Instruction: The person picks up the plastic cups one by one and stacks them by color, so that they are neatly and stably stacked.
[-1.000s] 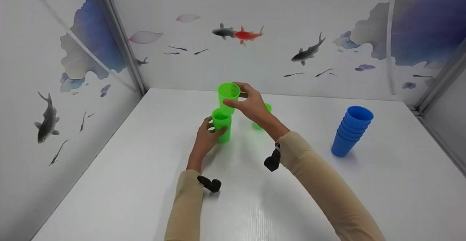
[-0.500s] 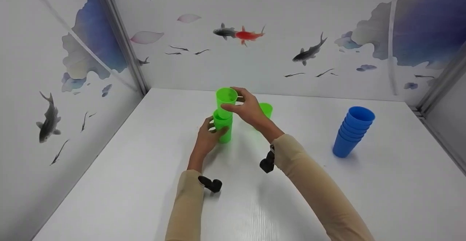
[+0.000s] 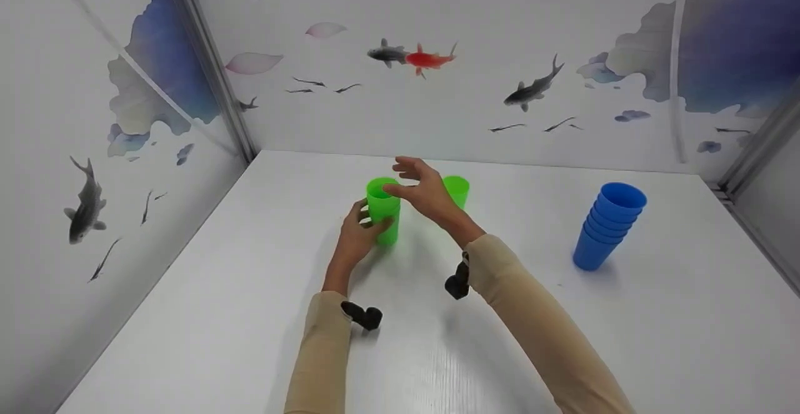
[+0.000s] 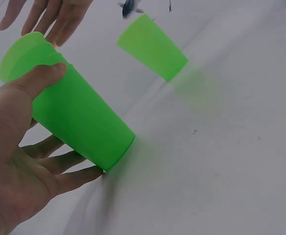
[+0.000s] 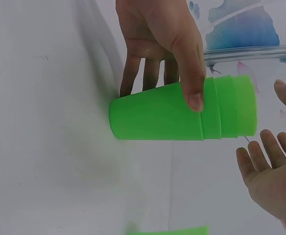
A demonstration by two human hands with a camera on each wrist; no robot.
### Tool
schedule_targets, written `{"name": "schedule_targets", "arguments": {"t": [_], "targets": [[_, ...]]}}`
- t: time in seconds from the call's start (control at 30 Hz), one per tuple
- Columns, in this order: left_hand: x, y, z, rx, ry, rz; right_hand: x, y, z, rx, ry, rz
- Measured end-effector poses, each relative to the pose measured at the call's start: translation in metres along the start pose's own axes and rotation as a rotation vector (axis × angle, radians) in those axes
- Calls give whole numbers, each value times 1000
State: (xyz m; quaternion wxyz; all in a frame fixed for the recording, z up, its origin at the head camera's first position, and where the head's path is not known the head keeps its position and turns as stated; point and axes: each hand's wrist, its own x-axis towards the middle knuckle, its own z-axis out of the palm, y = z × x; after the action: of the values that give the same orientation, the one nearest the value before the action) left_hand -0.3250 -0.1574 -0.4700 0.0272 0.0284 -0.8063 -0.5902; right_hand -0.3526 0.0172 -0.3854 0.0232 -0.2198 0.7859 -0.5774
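A stack of nested green plastic cups (image 3: 387,204) stands upright on the white table, left of the middle in the head view. My left hand (image 3: 356,239) grips the stack from its left side, thumb across the front and fingers behind. In the right wrist view the stack (image 5: 157,115) shows stepped rims near its top. Just right of the stack's mouth, my right hand (image 3: 428,194) hovers with spread fingers, holding nothing. Behind that hand stands another green cup (image 3: 458,189), upright and apart from the stack; it shows whole in the left wrist view (image 4: 154,48).
A slightly leaning stack of blue cups (image 3: 603,229) stands at the right of the white table (image 3: 400,351). White walls (image 3: 437,1) painted with fish and leaves close off the back and sides.
The green cup from my right hand has gone down into the stack that my left hand holds. The right hand has let go of it; the left hand has stayed in place.
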Motion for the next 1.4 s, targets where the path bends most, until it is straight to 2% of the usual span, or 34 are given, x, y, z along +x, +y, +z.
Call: {"name": "schedule_targets", "arguments": {"t": [0.43,0.8,1.17,1.4], "targets": [[-1,3,-2,-12,-9,20,-2,10,-37,-60,111,-48],[-1,-1,-1,-5,-3,27,-7,36,-63,-116,240,-10],[1,-4,0,-11,-3,19,-13,64,-73,-171,271,143],[1,-4,0,-21,-7,26,-16,77,-70,-165,232,224]]}}
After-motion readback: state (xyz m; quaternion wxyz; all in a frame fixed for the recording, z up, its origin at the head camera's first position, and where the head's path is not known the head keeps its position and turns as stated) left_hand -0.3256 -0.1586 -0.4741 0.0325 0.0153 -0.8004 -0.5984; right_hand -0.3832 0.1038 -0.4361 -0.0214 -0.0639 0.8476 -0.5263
